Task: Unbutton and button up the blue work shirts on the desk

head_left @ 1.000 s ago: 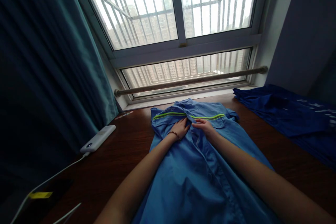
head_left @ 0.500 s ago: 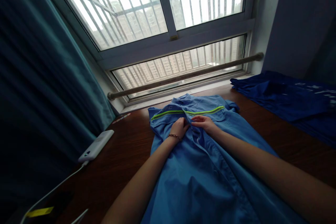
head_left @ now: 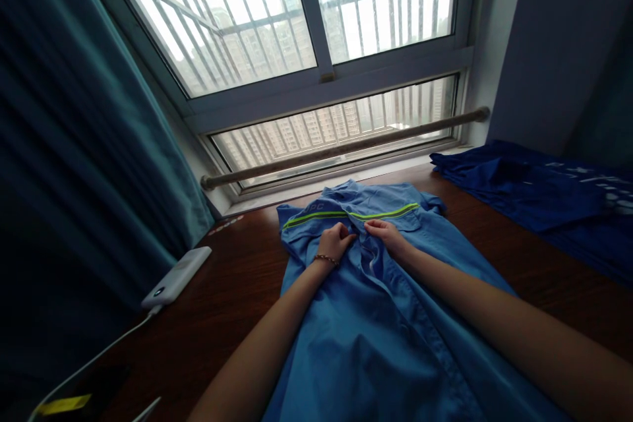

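A light blue work shirt (head_left: 341, 349) with a yellow-green stripe across its chest lies front up, its collar toward the window. My left hand (head_left: 335, 241), a beaded bracelet at its wrist, is closed on the left side of the front opening, just below the stripe. Opposite it, my right hand (head_left: 388, 237) pinches the edge of the other front panel between thumb and fingers. A small gap separates the two hands. Below them the placket gapes and lies in wrinkles. Any button between the fingers is too small to make out.
The shirt lies on a dark brown wooden surface (head_left: 237, 277). At left sit a white power bank (head_left: 178, 277) with a cable and a teal curtain (head_left: 99, 112). Dark blue folded cloth (head_left: 534, 191) lies at right. A rail (head_left: 346, 145) crosses the window behind.
My right hand's fingers have drawn together and shifted slightly right, away from my left hand. My left hand stays at the placket with its thumb more visible. The view has shifted slightly.
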`<state>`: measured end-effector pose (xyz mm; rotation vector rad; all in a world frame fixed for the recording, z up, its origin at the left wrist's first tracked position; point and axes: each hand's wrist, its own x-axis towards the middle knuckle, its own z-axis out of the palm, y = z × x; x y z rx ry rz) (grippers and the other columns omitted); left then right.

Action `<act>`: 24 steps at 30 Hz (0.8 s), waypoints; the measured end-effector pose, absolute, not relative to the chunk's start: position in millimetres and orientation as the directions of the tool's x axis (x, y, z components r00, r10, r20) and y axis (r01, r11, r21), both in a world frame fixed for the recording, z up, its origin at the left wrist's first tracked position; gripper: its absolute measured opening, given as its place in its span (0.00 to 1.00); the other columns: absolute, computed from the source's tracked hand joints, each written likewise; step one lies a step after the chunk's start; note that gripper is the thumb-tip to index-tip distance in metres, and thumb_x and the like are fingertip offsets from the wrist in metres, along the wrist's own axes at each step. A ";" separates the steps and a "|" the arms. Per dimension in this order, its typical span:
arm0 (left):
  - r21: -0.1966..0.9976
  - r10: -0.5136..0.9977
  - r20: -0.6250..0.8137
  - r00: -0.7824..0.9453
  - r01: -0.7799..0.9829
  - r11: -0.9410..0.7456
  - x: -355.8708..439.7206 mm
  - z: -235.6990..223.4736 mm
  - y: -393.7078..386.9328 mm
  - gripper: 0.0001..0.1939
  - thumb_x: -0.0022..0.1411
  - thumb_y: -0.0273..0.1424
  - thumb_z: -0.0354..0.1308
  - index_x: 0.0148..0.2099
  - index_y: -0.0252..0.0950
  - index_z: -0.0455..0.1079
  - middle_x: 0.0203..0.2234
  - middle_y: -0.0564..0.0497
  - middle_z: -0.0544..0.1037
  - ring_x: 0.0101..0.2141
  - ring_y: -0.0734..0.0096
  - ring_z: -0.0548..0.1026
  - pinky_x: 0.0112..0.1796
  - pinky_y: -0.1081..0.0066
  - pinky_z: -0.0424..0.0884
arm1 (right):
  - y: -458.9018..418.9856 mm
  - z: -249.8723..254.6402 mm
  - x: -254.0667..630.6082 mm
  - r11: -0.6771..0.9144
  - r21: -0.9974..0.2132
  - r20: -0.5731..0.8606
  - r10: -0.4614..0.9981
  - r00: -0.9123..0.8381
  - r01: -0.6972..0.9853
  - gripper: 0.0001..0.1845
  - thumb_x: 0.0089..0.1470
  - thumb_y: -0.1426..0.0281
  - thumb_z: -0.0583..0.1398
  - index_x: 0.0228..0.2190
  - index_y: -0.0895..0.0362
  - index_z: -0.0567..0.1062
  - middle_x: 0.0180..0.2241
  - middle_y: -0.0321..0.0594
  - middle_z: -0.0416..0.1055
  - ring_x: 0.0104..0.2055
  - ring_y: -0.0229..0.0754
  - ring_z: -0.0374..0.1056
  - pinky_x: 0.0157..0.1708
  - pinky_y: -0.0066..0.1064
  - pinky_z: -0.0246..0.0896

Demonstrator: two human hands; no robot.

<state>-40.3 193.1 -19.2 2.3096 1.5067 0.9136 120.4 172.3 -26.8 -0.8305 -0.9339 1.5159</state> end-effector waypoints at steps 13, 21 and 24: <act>0.957 0.921 -0.150 0.358 0.287 0.044 -44.0 -12.6 201.4 0.11 0.36 0.24 0.63 0.26 0.31 0.68 0.18 0.52 0.73 0.21 0.73 0.72 0.25 0.73 0.68 | 163.6 -29.7 117.2 0.105 -0.992 0.109 0.993 -0.047 -0.074 0.29 0.32 0.70 0.64 0.42 0.58 0.70 0.20 0.33 0.70 0.22 0.36 0.65 0.23 0.26 0.58; 0.908 0.884 -0.310 0.351 0.385 0.165 -49.6 16.6 191.4 0.13 0.36 0.30 0.67 0.26 0.29 0.70 0.19 0.48 0.76 0.24 0.69 0.75 0.26 0.74 0.70 | 162.2 -23.1 119.9 0.128 -0.988 0.134 0.988 -0.071 -0.084 0.25 0.38 0.68 0.61 0.42 0.59 0.70 0.21 0.34 0.71 0.21 0.35 0.64 0.21 0.26 0.59; 0.941 0.899 -0.287 0.331 0.272 0.200 -49.3 12.3 192.4 0.13 0.35 0.27 0.67 0.26 0.29 0.70 0.20 0.48 0.76 0.24 0.69 0.75 0.28 0.72 0.71 | 163.0 -18.2 122.2 0.105 -0.985 0.122 0.985 -0.122 -0.140 0.23 0.40 0.67 0.60 0.42 0.59 0.70 0.19 0.34 0.70 0.18 0.34 0.62 0.19 0.25 0.57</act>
